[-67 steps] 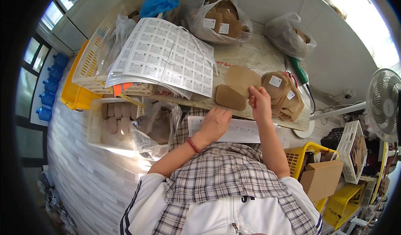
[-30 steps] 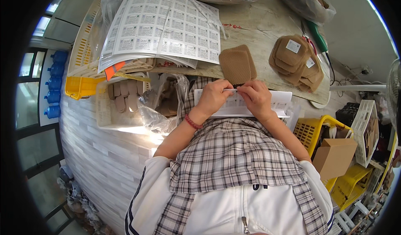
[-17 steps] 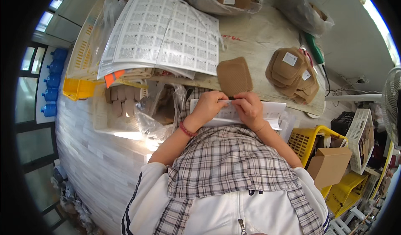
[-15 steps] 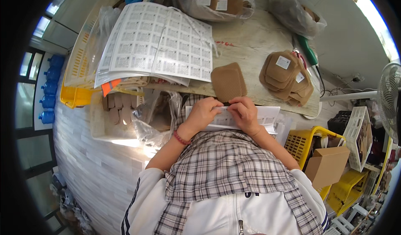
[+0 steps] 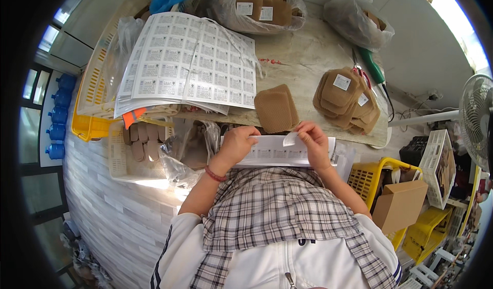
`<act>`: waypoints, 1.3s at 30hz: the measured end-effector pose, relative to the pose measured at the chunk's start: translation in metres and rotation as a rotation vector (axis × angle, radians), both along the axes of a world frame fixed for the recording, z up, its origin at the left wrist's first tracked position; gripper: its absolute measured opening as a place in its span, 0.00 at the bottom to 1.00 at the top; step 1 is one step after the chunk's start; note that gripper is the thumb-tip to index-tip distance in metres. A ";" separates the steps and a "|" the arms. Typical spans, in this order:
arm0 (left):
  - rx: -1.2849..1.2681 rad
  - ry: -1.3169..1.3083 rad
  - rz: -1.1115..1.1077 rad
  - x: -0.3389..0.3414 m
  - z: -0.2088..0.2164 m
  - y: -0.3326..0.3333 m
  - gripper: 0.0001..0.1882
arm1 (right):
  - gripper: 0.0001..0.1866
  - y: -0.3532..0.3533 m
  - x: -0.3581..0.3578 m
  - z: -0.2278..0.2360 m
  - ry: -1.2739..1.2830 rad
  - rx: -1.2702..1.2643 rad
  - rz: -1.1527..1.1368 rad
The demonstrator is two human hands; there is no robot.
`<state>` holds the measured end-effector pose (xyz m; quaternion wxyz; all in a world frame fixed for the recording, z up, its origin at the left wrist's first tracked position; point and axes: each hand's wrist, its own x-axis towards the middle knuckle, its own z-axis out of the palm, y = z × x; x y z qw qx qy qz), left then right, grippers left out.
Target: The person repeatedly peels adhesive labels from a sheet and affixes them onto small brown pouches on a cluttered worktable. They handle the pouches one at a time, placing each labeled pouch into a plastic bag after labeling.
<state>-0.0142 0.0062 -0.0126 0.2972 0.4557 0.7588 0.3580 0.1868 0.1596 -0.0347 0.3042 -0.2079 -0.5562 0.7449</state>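
Observation:
In my right hand (image 5: 314, 142), a small white sticker label (image 5: 291, 139) is pinched between thumb and fingertips. A printed label sheet (image 5: 275, 153) lies over my lap at the table's front edge. At the sheet's upper left, my left hand (image 5: 237, 144) has its thumb and fingers closed on the edge. Just beyond my hands, two overlapping brown ribbed pads (image 5: 276, 108) rest at the table edge, bearing no visible label. Farther right sits a pile of similar brown pads (image 5: 334, 96), with white labels on two of the top ones.
A large stack of label sheets (image 5: 190, 58) covers the table's left side. Bags of pads (image 5: 267, 9) stand at the back. Red-handled scissors (image 5: 363, 77) and a corded green-handled tool (image 5: 372, 65) lie right. Yellow crates (image 5: 367, 181) flank me, with a fan (image 5: 477, 114) far right.
My hands were together over the sheet's upper edge. Now they are apart, the right one moved rightward with a small label between its fingers. The view has shifted slightly.

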 end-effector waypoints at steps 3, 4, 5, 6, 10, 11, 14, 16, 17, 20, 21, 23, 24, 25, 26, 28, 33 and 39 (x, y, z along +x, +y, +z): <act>0.115 0.200 -0.058 0.010 0.004 0.002 0.06 | 0.02 0.035 -0.013 -0.001 -0.091 0.062 -0.051; 0.156 0.272 -0.082 0.014 0.006 0.003 0.05 | 0.02 0.042 -0.017 -0.002 -0.122 0.074 -0.053; 0.145 0.239 -0.121 0.014 0.007 0.006 0.04 | 0.02 0.051 -0.023 0.000 -0.148 0.093 -0.056; 0.209 0.287 -0.128 0.015 0.005 0.008 0.05 | 0.02 0.057 -0.031 0.003 -0.174 0.115 -0.059; 0.315 0.306 -0.179 0.015 -0.003 0.014 0.05 | 0.03 0.061 -0.063 0.016 -0.314 0.228 0.052; 0.322 0.309 -0.181 0.014 -0.006 0.016 0.04 | 0.03 0.062 -0.070 0.016 -0.369 0.256 0.079; 0.328 0.315 -0.189 0.013 -0.014 0.020 0.05 | 0.03 0.067 -0.087 0.005 -0.479 0.347 0.110; 0.325 0.316 -0.192 0.013 -0.017 0.022 0.04 | 0.03 0.070 -0.093 -0.003 -0.524 0.406 0.108; 0.322 0.317 -0.187 0.013 -0.019 0.021 0.05 | 0.03 0.070 -0.095 -0.003 -0.544 0.433 0.107; 0.324 0.316 -0.185 0.013 -0.018 0.022 0.06 | 0.03 0.074 -0.097 -0.005 -0.595 0.496 0.118; 0.327 0.315 -0.187 0.013 -0.017 0.022 0.06 | 0.03 0.076 -0.098 -0.007 -0.607 0.505 0.131; 0.325 0.320 -0.183 0.013 -0.017 0.022 0.06 | 0.04 0.080 -0.099 -0.008 -0.616 0.526 0.156; 0.325 0.322 -0.182 0.014 -0.018 0.022 0.05 | 0.04 0.081 -0.100 -0.007 -0.613 0.539 0.168; 0.325 0.324 -0.180 0.014 -0.018 0.022 0.05 | 0.04 0.082 -0.100 -0.008 -0.611 0.551 0.180; 0.325 0.326 -0.178 0.014 -0.018 0.022 0.06 | 0.04 0.083 -0.101 -0.009 -0.617 0.548 0.180; 0.324 0.334 -0.176 0.014 -0.019 0.023 0.06 | 0.04 0.084 -0.101 -0.011 -0.630 0.540 0.179; 0.325 0.339 -0.179 0.014 -0.016 0.024 0.05 | 0.05 0.084 -0.101 -0.016 -0.634 0.556 0.174; 0.328 0.360 -0.174 0.015 -0.014 0.024 0.05 | 0.04 0.080 -0.104 -0.012 -0.696 0.619 0.151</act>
